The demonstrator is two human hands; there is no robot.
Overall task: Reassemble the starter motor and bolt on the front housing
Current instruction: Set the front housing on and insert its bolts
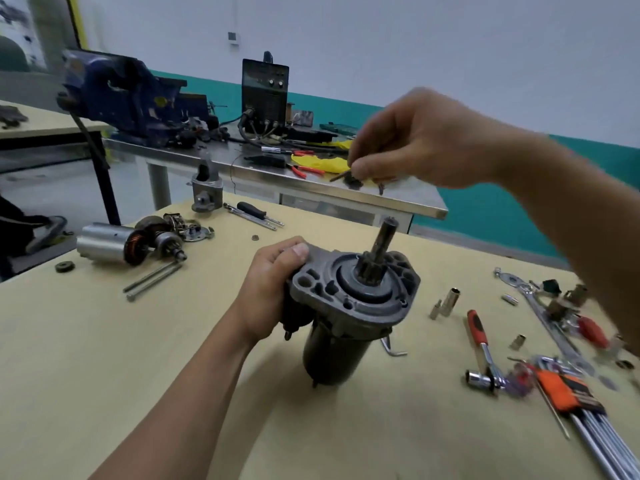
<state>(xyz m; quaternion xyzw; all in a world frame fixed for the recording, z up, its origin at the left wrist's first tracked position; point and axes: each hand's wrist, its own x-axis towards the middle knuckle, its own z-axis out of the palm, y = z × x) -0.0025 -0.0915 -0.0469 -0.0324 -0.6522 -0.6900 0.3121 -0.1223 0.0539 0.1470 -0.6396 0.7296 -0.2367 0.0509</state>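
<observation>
A dark starter motor (341,336) stands tilted on the beige table (104,341), its grey flanged end (349,289) up and its pinion shaft (382,249) pointing upward. My left hand (273,292) grips the motor's flange and side from the left. My right hand (422,140) hovers above and behind the shaft, pinching small dark bolts (349,178) between thumb and fingers. A separate grey front housing (207,188) stands at the table's far edge.
A second dismantled motor with armature (114,244) and two long bolts (152,280) lie at the left. A ratchet (479,348), sockets, wrenches and an orange hex key set (571,396) crowd the right. A steel bench (381,199) with a blue vise (128,95) stands behind.
</observation>
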